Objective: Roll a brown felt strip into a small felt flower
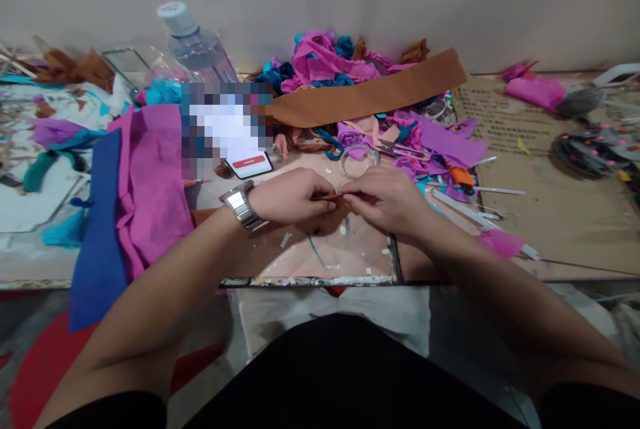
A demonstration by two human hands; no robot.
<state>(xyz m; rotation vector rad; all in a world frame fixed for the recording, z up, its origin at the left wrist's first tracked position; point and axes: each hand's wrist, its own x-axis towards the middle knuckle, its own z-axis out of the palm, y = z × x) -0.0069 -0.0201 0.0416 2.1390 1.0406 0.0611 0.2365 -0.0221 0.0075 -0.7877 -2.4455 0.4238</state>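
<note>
Above the table's near half, my left hand [293, 195] and my right hand [387, 201] meet fingertip to fingertip. Both are closed, pinching a small, thin, twisted piece of brown crepe paper [327, 197] between them; most of it is hidden by the fingers. A silver ring-shaped coil [343, 165] lies just beyond the fingertips, with small metal scissors [403, 150] to its right. Farther back, a wide strip of brown crepe paper [370, 99] rests across a heap of scraps. A phone [250, 165], partly blurred out, lies beyond my left hand.
Pink crepe paper [155, 182] and a blue strip [97, 222] hang over the front edge at left. A water bottle [200, 52] stands behind. Pink and purple scraps [320, 59] pile up at the back. Cardboard [540, 195] covers the right side, with a dark pincushion-like object [583, 152].
</note>
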